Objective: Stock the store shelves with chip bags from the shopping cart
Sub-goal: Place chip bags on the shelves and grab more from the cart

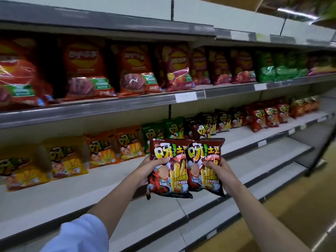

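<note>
The left hand grips one dark red chip bag by its left edge, thumb curled over the front, and the right hand grips a second matching bag the same way by its right edge. Both bags are held upright, side by side and overlapping, in front of the middle shelf, just below a row of small bags standing on it.

Both bare forearms extended forward, left hand and right hand raised, fingers curled gripping
</note>
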`<state>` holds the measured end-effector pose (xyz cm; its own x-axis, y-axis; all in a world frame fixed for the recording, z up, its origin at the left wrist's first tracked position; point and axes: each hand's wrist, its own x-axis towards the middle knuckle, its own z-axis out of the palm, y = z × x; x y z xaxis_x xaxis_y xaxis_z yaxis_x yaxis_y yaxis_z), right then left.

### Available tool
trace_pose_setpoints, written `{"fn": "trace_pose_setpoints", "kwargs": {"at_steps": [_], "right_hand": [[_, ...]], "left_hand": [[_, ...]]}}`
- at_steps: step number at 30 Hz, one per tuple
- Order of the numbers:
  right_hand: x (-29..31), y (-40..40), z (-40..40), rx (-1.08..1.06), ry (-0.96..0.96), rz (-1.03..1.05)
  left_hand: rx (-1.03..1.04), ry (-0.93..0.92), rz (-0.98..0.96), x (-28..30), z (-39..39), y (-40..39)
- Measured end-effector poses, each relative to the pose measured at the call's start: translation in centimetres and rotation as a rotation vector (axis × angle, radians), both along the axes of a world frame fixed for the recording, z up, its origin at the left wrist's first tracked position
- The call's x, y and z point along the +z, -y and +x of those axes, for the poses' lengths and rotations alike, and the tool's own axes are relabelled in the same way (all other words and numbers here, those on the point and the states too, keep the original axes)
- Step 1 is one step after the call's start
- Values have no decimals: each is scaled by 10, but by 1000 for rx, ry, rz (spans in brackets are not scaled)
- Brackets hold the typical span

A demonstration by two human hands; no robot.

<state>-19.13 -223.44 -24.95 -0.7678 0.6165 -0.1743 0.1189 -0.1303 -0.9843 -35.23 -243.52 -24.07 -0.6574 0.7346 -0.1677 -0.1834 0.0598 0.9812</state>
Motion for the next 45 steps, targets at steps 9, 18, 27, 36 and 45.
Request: {"fn": "trace_pose_setpoints", "kwargs": {"at_steps": [9,18,27,36,45], "right_hand": [[-4,-103,-19,-78,66,17],[-8,-200,-38,-131,150,28],[-32,-265,-78,-85,132,34],[-42,-388,-137,113,134,138],[-57,-479,-202,176,248,327]], "left_hand": [[-88,36,-7,-8,-46,-113],[-123,74,3,-17,-62,-212],[-66,83,-27,-26,-84,-265],[233,115,-50,-2,-83,-341],[462,111,2,-23,-98,-398]]}}
